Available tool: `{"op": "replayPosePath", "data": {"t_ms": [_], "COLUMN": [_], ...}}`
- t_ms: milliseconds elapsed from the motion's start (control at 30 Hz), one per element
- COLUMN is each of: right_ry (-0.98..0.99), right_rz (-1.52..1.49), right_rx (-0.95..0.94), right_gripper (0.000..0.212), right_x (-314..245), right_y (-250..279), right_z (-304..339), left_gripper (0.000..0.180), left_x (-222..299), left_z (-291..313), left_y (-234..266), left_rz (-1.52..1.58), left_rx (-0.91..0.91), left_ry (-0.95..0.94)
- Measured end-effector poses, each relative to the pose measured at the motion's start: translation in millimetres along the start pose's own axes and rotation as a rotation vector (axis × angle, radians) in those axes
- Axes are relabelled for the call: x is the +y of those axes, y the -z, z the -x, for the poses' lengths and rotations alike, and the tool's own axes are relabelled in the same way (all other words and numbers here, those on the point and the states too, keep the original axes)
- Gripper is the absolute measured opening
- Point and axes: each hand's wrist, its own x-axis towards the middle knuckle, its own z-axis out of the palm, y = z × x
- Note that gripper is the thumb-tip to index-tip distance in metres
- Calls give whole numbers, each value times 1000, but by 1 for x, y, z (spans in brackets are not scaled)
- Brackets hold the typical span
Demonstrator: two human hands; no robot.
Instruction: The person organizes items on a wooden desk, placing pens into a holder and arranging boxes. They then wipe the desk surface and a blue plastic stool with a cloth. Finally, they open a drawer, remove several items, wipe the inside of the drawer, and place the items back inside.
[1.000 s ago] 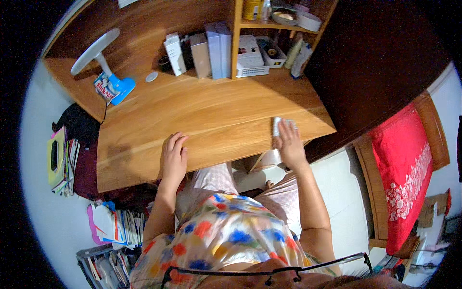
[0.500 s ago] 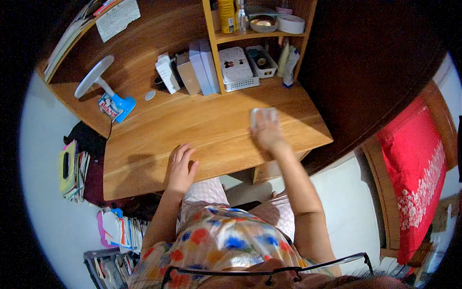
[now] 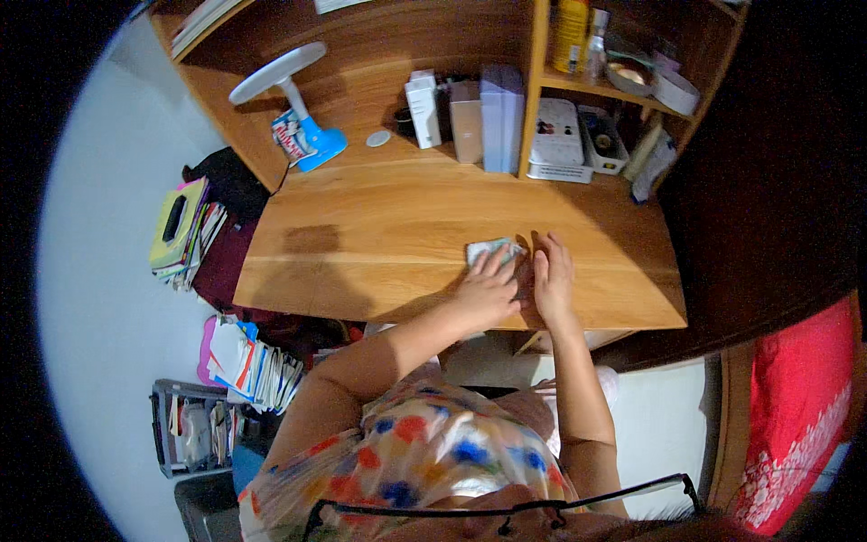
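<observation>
Head view, with the cloth [image 3: 488, 247] as landmark: well to its left, past the end of the counter [image 3: 388, 208], is a stack of books [image 3: 179, 230]. Beyond the cloth and to its left stand a lamp [image 3: 316, 149] with a blue base, a packet [image 3: 291, 135] close against that base, and an upright white box [image 3: 423, 108]. All stand well apart from the cloth, so short strokes should have room; a long one toward the lamp would want a slower finish, since the packet looks easy to knock.

The left hand [image 3: 488, 291] lies over the near part of the cloth, fingers slightly apart; whether the thumb pinches it, I cannot tell. The cloth rests on the counter, its far edge showing past the fingertips. To do this well, I would spread the fingers across its middle and press evenly, so the uncovered edge does not fold under, and let each pass overlap the last.

Just right of the cloth, the right hand [image 3: 554, 278] is turned partly on its side, fingers a little apart, nothing visible in it. It is best placed clear of the cloth's path. Beyond the cloth, farther right, a white basket [image 3: 560, 172] sits on the counter, a limit for forward strokes.
</observation>
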Motion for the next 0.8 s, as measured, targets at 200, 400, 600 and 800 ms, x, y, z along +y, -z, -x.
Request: {"op": "replayPosePath", "data": {"t_ms": [200,400,600,800], "right_ry": [57,134,167,195], "right_rz": [19,58,58,77], "right_rx": [-105,-287,-448,-512], "right_gripper": [34,36,37,39], "right_x": [-31,-72,-93,-101], "right_y": [-22,-57,-95,-105], "right_z": [1,0,-1,-5], "left_gripper": [46,62,66,57], "left_x": [-57,-176,-331,-371], "left_z": [35,117,231,338], "left_y": [-15,-5,-33,-30], "left_rz": [-21,2,-216,-311], "left_rx": [-20,-38,248,304], "left_ry": [-12,458,712,1088]}}
